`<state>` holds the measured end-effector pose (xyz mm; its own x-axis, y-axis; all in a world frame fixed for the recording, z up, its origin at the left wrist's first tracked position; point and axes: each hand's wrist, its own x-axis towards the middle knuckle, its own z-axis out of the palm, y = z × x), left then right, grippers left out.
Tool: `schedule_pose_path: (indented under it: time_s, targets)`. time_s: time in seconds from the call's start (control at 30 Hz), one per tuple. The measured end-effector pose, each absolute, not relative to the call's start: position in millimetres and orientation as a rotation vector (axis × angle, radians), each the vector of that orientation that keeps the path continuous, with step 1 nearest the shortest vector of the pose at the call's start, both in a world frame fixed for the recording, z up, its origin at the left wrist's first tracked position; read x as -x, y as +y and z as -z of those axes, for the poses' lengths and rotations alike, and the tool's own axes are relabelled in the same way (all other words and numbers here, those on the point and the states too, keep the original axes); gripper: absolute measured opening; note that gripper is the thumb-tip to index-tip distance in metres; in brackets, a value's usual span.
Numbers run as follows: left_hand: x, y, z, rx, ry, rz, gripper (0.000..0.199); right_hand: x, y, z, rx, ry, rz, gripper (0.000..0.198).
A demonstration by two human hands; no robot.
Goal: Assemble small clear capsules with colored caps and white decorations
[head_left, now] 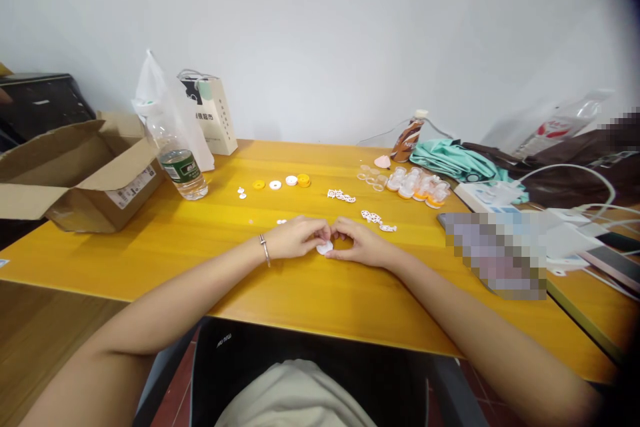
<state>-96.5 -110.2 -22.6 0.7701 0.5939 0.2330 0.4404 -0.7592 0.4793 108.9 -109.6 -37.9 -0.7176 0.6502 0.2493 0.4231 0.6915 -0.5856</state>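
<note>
A small white disc (325, 249) is held low over the yellow table (310, 293), between both hands. My left hand (299, 237) pinches its upper left side with thumb and fingers; a bracelet circles that wrist. My right hand (361, 243) has its thumb and fingers closed round the disc's right edge. Fingers cover part of the disc. White lattice-cut pieces (341, 195) lie beyond the hands, with more of them to the right. Yellow rings (303, 180) and white rings (275, 185) form a row farther back. Tiny white pieces (281, 221) rest just past my left hand.
An open cardboard box (90, 180) and a water bottle (183, 170) stand at the left. Clear cups with orange bases (417, 188), clear rings (373, 177) and a brown drink bottle (409, 137) are at the back right. A phone-like device (493, 253), cables and a power strip (483, 197) crowd the right.
</note>
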Motion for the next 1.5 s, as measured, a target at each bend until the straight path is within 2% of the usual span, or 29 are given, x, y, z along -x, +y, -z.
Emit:
schedule_pose_path:
  time_s: [0.33,0.67,1.03,1.33,1.5]
  targets:
    - [94,-109,26,-2.586,0.801,-0.549,0.006,-108,-110,37,0.842,-2.441,-0.741,0.024]
    - [99,-106,25,-2.757,0.720,-0.486,0.018,-108,-111,37,0.825,-2.444,-0.749,0.024]
    - [98,-104,26,-2.713,0.666,-0.511,0.016,-108,-111,37,0.835,-2.446,-0.752,0.024]
    - [111,-104,18,-2.632,0.715,-0.483,0.026,-113,-109,40,0.873,-2.402,-0.721,0.029]
    - [106,-105,26,-2.639,0.762,-0.477,0.021,-112,-110,40,0.856,-2.337,-0.681,0.030]
